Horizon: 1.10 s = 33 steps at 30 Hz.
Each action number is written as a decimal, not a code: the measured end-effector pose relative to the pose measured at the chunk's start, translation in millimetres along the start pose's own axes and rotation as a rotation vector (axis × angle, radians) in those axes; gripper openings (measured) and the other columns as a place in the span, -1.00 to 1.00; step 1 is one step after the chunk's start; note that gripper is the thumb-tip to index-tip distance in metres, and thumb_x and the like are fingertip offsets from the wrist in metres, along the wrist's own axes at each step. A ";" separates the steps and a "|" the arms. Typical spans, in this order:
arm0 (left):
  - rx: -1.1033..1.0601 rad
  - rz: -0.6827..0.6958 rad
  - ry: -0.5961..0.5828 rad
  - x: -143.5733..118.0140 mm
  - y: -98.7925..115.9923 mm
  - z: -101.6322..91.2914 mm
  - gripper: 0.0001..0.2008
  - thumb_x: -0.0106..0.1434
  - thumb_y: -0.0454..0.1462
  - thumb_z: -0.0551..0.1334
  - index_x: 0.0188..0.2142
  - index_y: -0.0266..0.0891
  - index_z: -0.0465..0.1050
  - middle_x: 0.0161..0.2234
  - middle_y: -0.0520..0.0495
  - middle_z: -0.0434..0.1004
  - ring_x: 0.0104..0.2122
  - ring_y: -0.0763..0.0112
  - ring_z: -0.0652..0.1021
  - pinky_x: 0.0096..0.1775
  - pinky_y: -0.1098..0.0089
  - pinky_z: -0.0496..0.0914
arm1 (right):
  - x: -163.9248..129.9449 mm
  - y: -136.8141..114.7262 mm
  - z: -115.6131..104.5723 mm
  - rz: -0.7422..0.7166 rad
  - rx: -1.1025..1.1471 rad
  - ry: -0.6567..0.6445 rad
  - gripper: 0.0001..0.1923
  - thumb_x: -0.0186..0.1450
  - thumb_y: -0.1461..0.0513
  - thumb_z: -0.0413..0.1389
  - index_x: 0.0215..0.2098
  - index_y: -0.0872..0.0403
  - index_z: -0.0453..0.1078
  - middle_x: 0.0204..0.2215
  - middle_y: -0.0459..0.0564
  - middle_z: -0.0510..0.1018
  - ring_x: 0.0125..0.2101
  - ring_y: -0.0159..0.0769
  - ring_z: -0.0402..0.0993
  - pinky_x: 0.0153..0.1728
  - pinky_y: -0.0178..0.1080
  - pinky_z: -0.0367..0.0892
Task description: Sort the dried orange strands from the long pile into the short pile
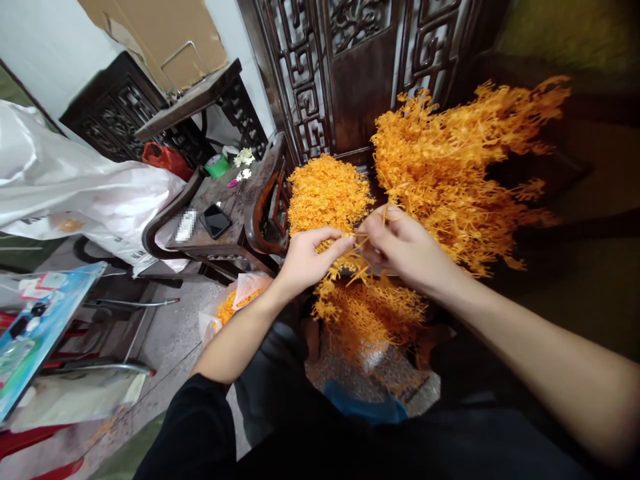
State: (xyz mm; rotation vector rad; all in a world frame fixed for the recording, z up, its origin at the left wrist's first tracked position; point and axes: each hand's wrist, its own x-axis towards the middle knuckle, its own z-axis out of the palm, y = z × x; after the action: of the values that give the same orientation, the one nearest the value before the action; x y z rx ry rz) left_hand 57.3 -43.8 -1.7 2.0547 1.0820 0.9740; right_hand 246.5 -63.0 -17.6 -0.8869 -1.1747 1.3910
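My left hand (310, 257) and my right hand (400, 243) meet at the middle of the view, both pinching a thin orange plastic sprig (350, 267) between their fingertips. A heap of small orange pieces (327, 190) lies on a dark wooden seat just beyond my left hand. A large bunch of orange branching stems (450, 160) spreads out behind and to the right of my right hand. More orange pieces (370, 313) lie piled below my hands, near my knees.
A carved dark wooden screen (350, 73) stands at the back. A wooden armchair (235, 213) on the left carries a phone (215, 221) and small items. A white plastic bag (75, 180) sits far left. A clear bag of orange bits (233, 303) rests on the floor.
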 end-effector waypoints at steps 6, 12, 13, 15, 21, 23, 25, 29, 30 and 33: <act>0.160 0.199 -0.058 0.0 5.0 -8.5 -0.70 0.39 -0.13 0.26 -0.40 -0.24 0.59 -0.48 0.00 0.56 -0.47 0.48 0.49 -0.33 0.42 0.35 | -7.9 -4.9 7.7 -0.124 -0.093 -0.078 -0.48 0.30 0.05 0.33 -0.45 -0.02 0.03 -0.59 -0.21 0.20 -0.59 -0.44 0.12 -0.58 -0.28 0.08; -0.055 -0.064 0.419 26.3 -29.2 -55.9 -0.71 0.24 -0.09 0.38 -0.47 -0.25 0.51 -0.57 0.04 0.40 -0.59 0.54 0.35 -0.53 0.48 0.19 | -12.8 -29.8 -2.1 -0.346 -0.001 0.013 -0.51 0.29 0.10 0.34 -0.48 -0.02 0.08 -0.62 -0.22 0.17 -0.63 -0.44 0.12 -0.60 -0.26 0.05; -0.232 -0.145 0.458 28.8 -34.2 -63.3 -0.69 0.22 -0.08 0.38 -0.48 -0.25 0.47 -0.61 0.10 0.31 -0.66 0.60 0.25 -0.60 0.50 0.09 | -12.7 -31.9 -7.3 -0.348 0.002 0.027 -0.56 0.29 0.09 0.34 -0.43 -0.03 0.13 -0.62 -0.22 0.23 -0.63 -0.43 0.18 -0.59 -0.26 0.09; -0.527 -0.253 0.430 29.7 -37.9 -70.7 -0.71 0.20 -0.09 0.37 -0.44 -0.25 0.43 -0.59 0.14 0.26 -0.72 0.67 0.16 -0.66 0.52 -0.03 | -10.2 -32.4 -17.7 -0.323 -0.049 0.022 -0.66 0.31 0.05 0.32 -0.27 -0.05 0.23 -0.57 -0.19 0.40 -0.56 -0.35 0.38 -0.51 -0.22 0.27; -0.805 -0.337 0.260 20.1 -18.3 -54.2 -0.89 0.18 -0.22 0.26 -0.35 -0.22 0.46 -0.41 0.08 0.47 -0.74 0.78 0.12 -0.72 0.55 -0.04 | 3.9 -17.7 -29.8 -0.231 -0.079 0.083 -0.67 0.31 -0.03 0.29 -0.09 -0.10 0.35 -0.40 -0.08 0.56 -0.26 -0.15 0.62 -0.03 0.03 0.50; -0.845 -0.388 0.233 18.6 -15.4 -50.9 -0.90 0.15 -0.23 0.25 -0.34 -0.21 0.45 -0.22 -0.01 0.61 -0.72 0.78 0.17 -0.74 0.55 -0.08 | 6.5 -15.1 -28.3 -0.160 0.045 0.114 -0.72 0.29 0.01 0.29 -0.14 -0.11 0.37 -0.42 -0.09 0.52 -0.27 -0.14 0.62 -0.03 0.06 0.52; -0.933 -0.440 0.178 18.1 -16.8 -49.7 -0.90 0.15 -0.24 0.25 -0.35 -0.24 0.44 -0.06 -0.11 0.64 -0.67 0.77 0.27 -0.74 0.56 -0.07 | 8.1 -14.0 -26.7 -0.083 0.163 0.138 -0.78 0.27 0.09 0.28 -0.18 -0.09 0.37 -0.47 -0.11 0.49 -0.27 -0.13 0.63 -0.06 0.08 0.55; -1.126 -0.544 0.152 18.5 -25.3 -46.4 -0.93 0.21 -0.32 0.20 -0.36 -0.28 0.44 -0.08 -0.21 0.65 -0.38 0.61 0.58 -0.56 0.67 0.30 | 10.7 -10.9 -26.1 0.040 0.358 0.174 -0.79 0.21 0.23 0.28 -0.22 -0.06 0.38 -0.54 -0.15 0.48 -0.24 -0.11 0.66 -0.05 0.11 0.55; -1.142 -0.579 0.166 19.0 -27.3 -44.9 -0.93 0.22 -0.34 0.19 -0.35 -0.28 0.45 -0.11 -0.20 0.65 -0.31 0.56 0.62 -0.49 0.67 0.37 | 11.2 -9.7 -26.5 0.058 0.389 0.177 -0.79 0.20 0.25 0.28 -0.23 -0.05 0.39 -0.55 -0.15 0.48 -0.23 -0.10 0.66 -0.04 0.12 0.55; -1.144 -0.675 0.182 20.7 -31.8 -40.9 -0.89 0.22 -0.39 0.19 -0.27 -0.27 0.47 -0.24 -0.09 0.61 -0.34 0.59 0.61 -0.49 0.69 0.37 | 11.7 -7.5 -28.1 0.070 0.415 0.180 -0.79 0.18 0.25 0.30 -0.24 -0.05 0.40 -0.54 -0.16 0.51 -0.22 -0.12 0.67 0.00 0.13 0.53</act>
State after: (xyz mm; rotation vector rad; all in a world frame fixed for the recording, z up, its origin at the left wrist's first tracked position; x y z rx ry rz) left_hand 18.9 -3.6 2.4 0.6308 0.8668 1.0444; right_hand 273.4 -46.8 -16.1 -0.7412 -0.6894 1.5057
